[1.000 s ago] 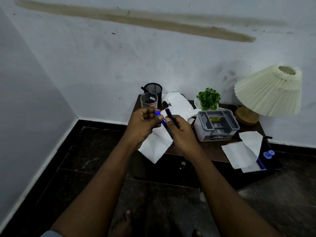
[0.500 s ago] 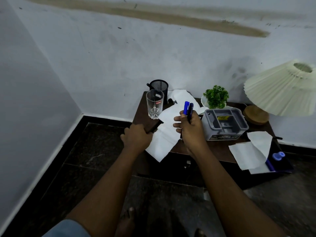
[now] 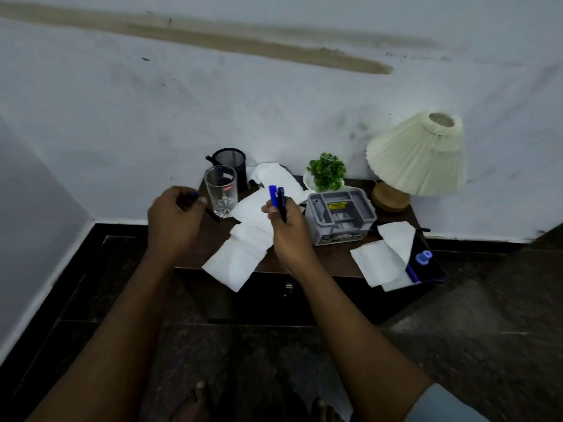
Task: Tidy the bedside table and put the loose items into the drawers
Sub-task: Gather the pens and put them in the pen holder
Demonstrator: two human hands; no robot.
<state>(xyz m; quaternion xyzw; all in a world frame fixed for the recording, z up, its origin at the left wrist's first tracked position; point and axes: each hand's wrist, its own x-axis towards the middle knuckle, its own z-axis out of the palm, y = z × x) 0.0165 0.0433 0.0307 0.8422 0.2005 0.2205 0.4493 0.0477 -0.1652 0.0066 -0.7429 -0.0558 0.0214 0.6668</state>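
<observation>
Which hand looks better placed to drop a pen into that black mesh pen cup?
Probably the left hand: it grips a dark pen beside the clear drinking glass, nearer the black mesh pen cup. The right hand, holding two blue pens, sits farther away.

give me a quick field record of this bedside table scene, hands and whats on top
left hand: closed on a dark pen, beside the glass
right hand: grip on two pens, blue caps up
glass: upright, empty, left rear of table
mesh pen cup: behind the glass
papers: loose, one sheet hanging over the front edge
grey organiser box: centre right
plant: behind the box
lamp: right rear
drawer: front shut
</observation>
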